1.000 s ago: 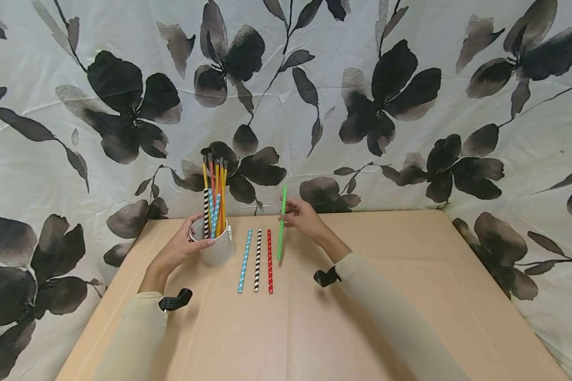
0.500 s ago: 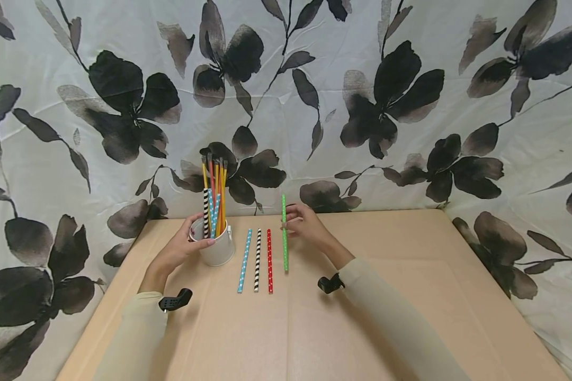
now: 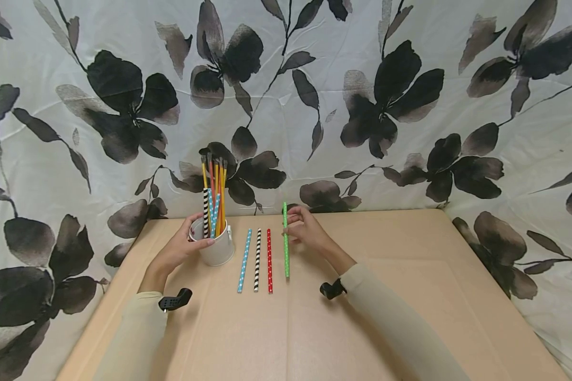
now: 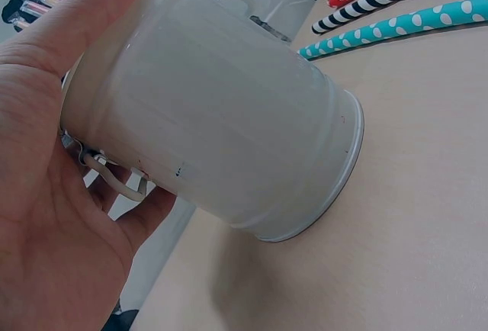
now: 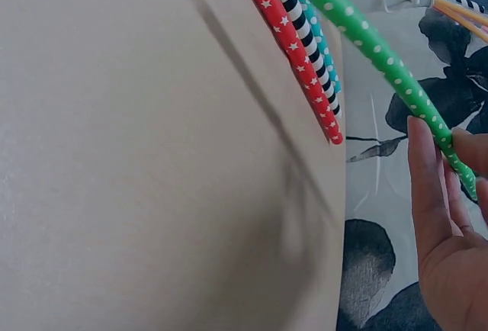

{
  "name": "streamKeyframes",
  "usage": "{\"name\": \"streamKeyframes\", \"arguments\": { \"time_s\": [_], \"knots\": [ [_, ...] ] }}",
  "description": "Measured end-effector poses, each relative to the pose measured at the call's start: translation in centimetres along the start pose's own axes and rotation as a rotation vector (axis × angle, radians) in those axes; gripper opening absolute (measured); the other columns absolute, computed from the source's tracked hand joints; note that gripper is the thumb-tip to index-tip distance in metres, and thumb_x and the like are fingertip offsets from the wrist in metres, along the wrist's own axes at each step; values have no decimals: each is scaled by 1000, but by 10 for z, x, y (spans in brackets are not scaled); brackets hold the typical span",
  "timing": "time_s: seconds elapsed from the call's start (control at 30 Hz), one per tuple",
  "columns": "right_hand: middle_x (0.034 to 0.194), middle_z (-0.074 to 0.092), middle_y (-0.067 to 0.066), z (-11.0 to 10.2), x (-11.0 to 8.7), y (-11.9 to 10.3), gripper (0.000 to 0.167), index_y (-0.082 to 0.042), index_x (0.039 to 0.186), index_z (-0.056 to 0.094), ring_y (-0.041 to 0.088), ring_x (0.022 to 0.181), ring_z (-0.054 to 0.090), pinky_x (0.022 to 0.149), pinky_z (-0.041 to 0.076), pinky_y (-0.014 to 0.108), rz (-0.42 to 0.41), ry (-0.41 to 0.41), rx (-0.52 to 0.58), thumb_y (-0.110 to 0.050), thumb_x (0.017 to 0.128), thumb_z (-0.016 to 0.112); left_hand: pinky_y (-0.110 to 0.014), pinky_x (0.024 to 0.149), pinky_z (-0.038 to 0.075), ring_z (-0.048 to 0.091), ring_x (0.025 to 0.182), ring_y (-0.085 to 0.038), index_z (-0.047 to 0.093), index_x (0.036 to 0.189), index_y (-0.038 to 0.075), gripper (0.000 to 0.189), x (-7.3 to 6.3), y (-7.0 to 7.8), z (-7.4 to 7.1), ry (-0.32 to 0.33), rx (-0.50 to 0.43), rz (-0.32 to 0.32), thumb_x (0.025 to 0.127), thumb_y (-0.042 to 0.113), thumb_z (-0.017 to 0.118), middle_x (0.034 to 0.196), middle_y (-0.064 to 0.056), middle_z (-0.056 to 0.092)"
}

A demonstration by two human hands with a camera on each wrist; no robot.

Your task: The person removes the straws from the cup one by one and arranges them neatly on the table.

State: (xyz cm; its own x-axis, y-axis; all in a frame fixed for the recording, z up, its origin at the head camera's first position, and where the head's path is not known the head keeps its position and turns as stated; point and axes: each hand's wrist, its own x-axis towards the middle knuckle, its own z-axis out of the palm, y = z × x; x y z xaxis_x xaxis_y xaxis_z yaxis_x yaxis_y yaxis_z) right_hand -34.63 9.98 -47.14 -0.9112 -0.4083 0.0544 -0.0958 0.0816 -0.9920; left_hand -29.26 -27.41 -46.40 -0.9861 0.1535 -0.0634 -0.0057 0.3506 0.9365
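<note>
My left hand (image 3: 177, 250) grips a small white pail (image 3: 221, 251) around its side near the rim, with the thumb in front. Paintbrushes (image 3: 223, 197) and several patterned paper straws (image 3: 206, 212) stand in it. With thumb and fingertips, my right hand (image 3: 309, 228) pinches a green dotted paper straw (image 3: 286, 259). In the right wrist view, the green straw (image 5: 371, 45) is above the table, apart from its shadow. To its left lie a red straw with white stars (image 3: 269, 264), a black-and-white striped straw (image 3: 257, 264) and a blue dotted straw (image 3: 244, 264), roughly parallel.
The light wooden table (image 3: 362, 328) ends at a back edge just behind the pail. A white curtain with dark flowers (image 3: 310, 132) hangs behind it. The pail's wire handle (image 4: 114, 178) hangs at its side.
My right hand has moved slightly right and nearer to me with the green straw, which now lines up beside the red one. The left hand and pail have stayed put.
</note>
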Motion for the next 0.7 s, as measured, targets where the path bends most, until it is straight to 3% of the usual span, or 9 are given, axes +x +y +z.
{"name": "streamKeyframes", "arguments": {
  "time_s": [0.2, 0.47, 0.7],
  "knots": [
    [122, 52, 20, 0, 0, 5, 44, -7, 137, 50, 29, 98, 71, 84, 57, 59, -1, -31, -29, 7, 96, 59, -63, 119, 21, 26, 146, -42, 9, 162, 23, 99, 0, -1, -1, -1, 8, 0, 91, 26, 77, 162, -22, 18],
    [118, 54, 20, 2, 0, 13, 50, -2, 137, 52, 20, 83, 66, 70, 61, 37, 56, -65, -64, 11, 90, 66, -62, 119, 22, 27, 146, -42, 9, 162, 23, 98, -1, 0, -1, 1, 7, -1, 91, 26, 77, 162, -22, 19],
    [116, 51, 22, 6, 1, 23, 55, 5, 138, 49, 16, 84, 59, 73, 61, 40, 105, -101, -102, 12, 88, 69, -64, 119, 21, 26, 146, -43, 9, 162, 22, 99, -1, 0, 0, 3, 17, -9, 91, 27, 78, 162, -22, 18]
  ]
}}
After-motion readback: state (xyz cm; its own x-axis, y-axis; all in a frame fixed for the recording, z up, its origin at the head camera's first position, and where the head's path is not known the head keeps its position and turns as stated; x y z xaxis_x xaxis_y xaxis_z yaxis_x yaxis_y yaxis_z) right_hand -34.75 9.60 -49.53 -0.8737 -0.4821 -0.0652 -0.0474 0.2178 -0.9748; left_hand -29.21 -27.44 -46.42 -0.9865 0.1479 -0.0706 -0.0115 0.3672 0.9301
